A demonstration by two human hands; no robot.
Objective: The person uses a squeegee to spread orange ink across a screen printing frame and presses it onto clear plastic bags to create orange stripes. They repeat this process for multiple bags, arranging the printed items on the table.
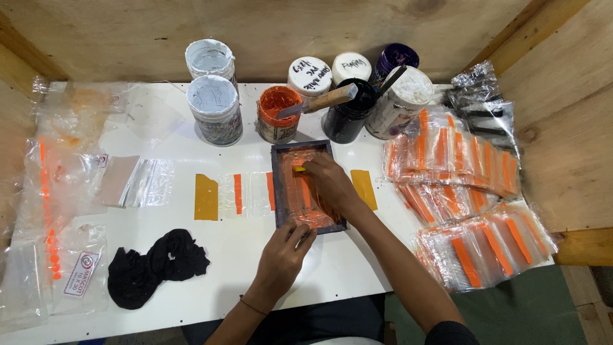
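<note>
A small dark-framed printing screen [278,160] smeared with orange ink lies flat on the white table [357,268]. My right hand [329,185] is inside the frame, pressing a small yellow squeegee [298,168] against the mesh. My left hand [284,252] grips the frame's near edge with its fingers curled over it. A clear plastic bag with an orange stripe [246,193] sticks out from under the frame's left side, between two yellow tape patches [205,197].
Several paint tubs stand at the back: two white ones [216,105], an open orange one [278,114] with a wooden-handled knife [319,101] across it, a black one [348,118]. Printed bags [469,198] pile at right. A black rag [156,265] and blank bags [134,182] lie left.
</note>
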